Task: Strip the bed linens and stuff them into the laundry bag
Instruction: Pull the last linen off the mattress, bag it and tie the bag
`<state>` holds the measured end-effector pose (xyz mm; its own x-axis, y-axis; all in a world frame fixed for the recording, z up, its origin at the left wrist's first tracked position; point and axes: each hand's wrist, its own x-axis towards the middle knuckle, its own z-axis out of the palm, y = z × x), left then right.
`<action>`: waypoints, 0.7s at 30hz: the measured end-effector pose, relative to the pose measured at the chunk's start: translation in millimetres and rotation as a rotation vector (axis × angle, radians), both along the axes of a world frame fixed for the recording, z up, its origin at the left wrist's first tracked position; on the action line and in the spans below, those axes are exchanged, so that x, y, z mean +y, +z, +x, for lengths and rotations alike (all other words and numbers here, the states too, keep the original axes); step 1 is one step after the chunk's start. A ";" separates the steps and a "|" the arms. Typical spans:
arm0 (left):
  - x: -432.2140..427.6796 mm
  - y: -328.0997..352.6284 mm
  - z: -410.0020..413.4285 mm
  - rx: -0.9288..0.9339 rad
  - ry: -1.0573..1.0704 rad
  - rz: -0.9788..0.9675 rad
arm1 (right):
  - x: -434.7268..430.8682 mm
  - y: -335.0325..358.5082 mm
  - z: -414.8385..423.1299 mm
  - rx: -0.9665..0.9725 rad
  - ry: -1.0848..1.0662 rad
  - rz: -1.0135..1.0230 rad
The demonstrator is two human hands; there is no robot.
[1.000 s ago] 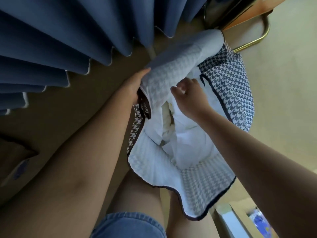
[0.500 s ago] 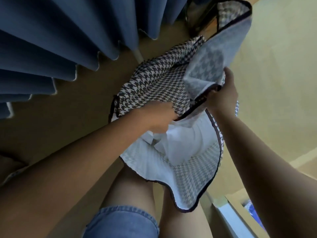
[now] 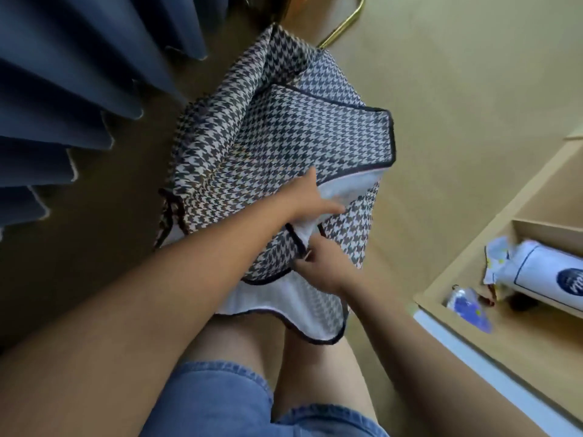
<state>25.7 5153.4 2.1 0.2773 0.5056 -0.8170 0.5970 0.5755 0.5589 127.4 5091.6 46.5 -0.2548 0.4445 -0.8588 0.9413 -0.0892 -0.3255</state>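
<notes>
L hand (image 3: 310, 200) flat, pressing white linen (image 3: 347, 186) into laundry bag (image 3: 268, 137) — R hand (image 3: 325, 272) pinches its rim.

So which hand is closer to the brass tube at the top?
Left. The left hand reaches into the laundry bag, below the brass tube; the right hand pinches the bag's rim farther back.

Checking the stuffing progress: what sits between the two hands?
Head view: white fabric, at the dark-trimmed mouth of the laundry bag, lies between left hand and right hand.
</notes>
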 end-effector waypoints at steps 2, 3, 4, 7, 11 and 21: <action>-3.7 -6.2 7.6 0.044 -0.347 0.111 | 9.9 6.9 6.9 0.011 -0.021 -0.127; -10.1 -6.6 8.2 0.065 -0.581 0.164 | 17.2 9.8 12.9 0.012 -0.103 -0.137; -21.0 -7.9 6.0 0.084 -0.824 0.197 | 25.6 11.4 20.1 -0.004 -0.198 -0.093; -61.3 -14.5 -5.6 0.122 -1.332 0.066 | 44.9 0.7 45.5 -0.081 -0.440 0.146; -84.3 -41.8 -22.6 0.141 -1.208 -0.494 | 63.6 -42.9 49.1 -0.225 -0.391 0.345; 40.3 -71.2 -8.5 0.198 0.284 0.125 | 149.0 -131.1 41.6 -0.254 -0.972 0.312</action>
